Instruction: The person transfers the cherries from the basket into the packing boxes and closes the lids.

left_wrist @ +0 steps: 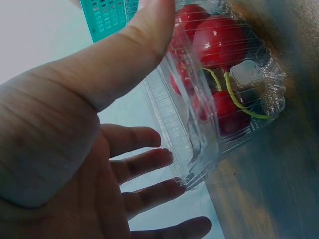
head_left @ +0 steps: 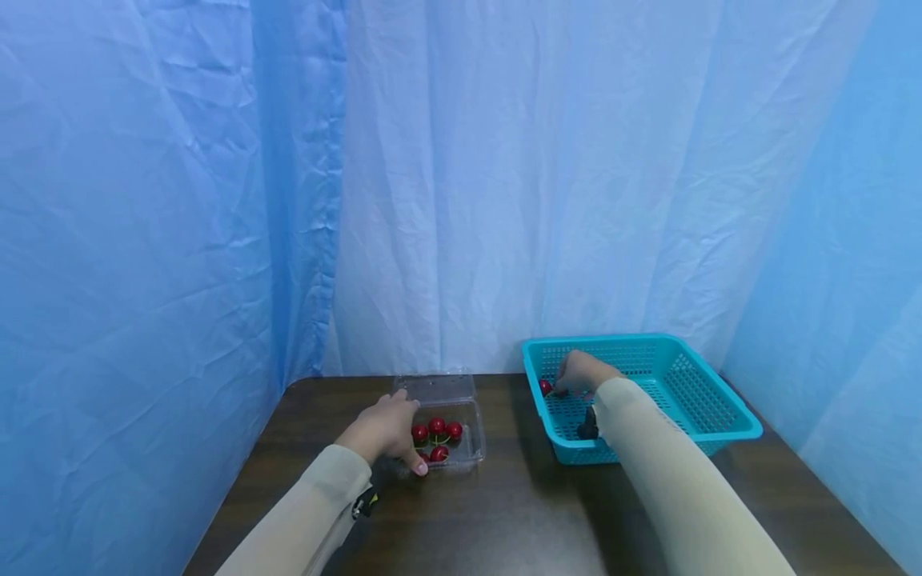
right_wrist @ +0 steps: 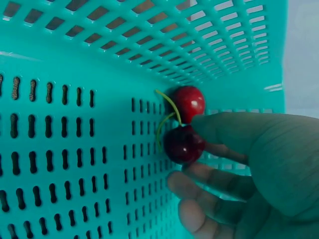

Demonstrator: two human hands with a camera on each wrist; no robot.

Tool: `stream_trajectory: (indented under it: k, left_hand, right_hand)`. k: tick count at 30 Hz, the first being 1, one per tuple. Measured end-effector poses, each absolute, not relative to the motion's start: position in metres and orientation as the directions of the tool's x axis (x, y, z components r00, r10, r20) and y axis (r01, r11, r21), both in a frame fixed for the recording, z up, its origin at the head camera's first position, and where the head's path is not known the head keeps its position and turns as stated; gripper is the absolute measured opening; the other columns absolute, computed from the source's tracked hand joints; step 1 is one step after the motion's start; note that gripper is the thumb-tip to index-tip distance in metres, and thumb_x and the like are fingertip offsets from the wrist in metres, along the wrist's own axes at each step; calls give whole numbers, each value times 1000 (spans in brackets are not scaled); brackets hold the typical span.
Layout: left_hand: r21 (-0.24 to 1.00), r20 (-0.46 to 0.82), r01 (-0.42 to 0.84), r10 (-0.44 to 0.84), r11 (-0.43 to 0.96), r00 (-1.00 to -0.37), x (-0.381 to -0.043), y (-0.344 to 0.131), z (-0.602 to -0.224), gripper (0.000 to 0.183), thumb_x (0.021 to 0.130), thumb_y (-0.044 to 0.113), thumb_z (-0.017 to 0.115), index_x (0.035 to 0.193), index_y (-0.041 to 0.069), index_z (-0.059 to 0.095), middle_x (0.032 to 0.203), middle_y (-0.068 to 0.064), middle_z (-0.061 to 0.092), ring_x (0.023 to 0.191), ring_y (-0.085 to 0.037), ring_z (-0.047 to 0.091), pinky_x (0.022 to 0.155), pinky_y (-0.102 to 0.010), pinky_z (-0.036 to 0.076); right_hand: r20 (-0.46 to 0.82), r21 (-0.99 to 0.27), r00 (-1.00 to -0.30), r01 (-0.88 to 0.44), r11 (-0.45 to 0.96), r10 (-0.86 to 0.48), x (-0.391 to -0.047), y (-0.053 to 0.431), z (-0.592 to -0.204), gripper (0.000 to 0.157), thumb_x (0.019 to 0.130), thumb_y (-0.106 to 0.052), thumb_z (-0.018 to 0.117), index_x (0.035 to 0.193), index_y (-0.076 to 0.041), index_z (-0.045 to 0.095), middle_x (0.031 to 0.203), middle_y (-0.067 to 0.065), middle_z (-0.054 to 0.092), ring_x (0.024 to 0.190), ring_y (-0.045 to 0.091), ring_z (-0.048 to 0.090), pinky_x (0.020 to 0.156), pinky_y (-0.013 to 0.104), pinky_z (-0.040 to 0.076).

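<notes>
Both sleeved arms reach forward over the table [head_left: 504,512]. The left hand [head_left: 385,432] is spread, fingers straight, thumb extended. The right hand [head_left: 583,372] sits farther forward, to the right, fingers loosely curled, thumb forward.

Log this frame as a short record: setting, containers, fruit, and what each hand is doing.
setting: dark wooden table, blue curtain behind
containers: clear clamshell box, lid open; teal basket to its right
fruit: cherries in box; two stemmed cherries in basket
left hand: rests against the box's near left side, thumb on its rim, fingers straight
right hand: inside the basket, fingertips touching the lower cherry; whether it pinches it is unclear
</notes>
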State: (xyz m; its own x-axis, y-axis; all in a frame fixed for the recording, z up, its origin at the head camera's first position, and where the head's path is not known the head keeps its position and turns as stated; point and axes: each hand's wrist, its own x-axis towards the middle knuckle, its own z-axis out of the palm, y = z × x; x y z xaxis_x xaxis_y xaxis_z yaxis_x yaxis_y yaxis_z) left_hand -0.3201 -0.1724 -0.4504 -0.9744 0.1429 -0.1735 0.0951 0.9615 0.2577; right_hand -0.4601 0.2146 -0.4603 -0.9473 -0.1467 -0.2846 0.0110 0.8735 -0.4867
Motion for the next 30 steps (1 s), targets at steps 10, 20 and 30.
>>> stream_trajectory:
  k: [10,20,30]
  left_hand:
    - [257,-168,103,150,961,-974,-319,-174,-452,117,66,45,112,165,10,58,177,-24,46,164,-51,43,123,-74,51]
    - [253,-159,105,148,962,-976,-318,-174,-450,118,65,46,112,165,11,58,178,-23,45,164,-50,44,122,-73,51]
    - [249,-160,108,151,962,-976,-319,-174,-453,118,65,46,112,164,11,59,176,-23,47,164,-50,44,122,-72,52]
  right_hand:
    - [-307,-443,-945,34,896,-116,-449,206,-450,13,105,-22,84,107,-9,82,111,13,82,104,32,76,83,43,70]
    - [-327,-420,-941,61,906,-88,-456,206,-456,12,103,-21,87,105,-11,83,106,11,81,99,30,75,75,40,69]
    - [-343,-447,-932,52,893,-118,-466,209,-464,9,102,-17,87,99,-10,82,101,10,81,94,29,77,83,47,73]
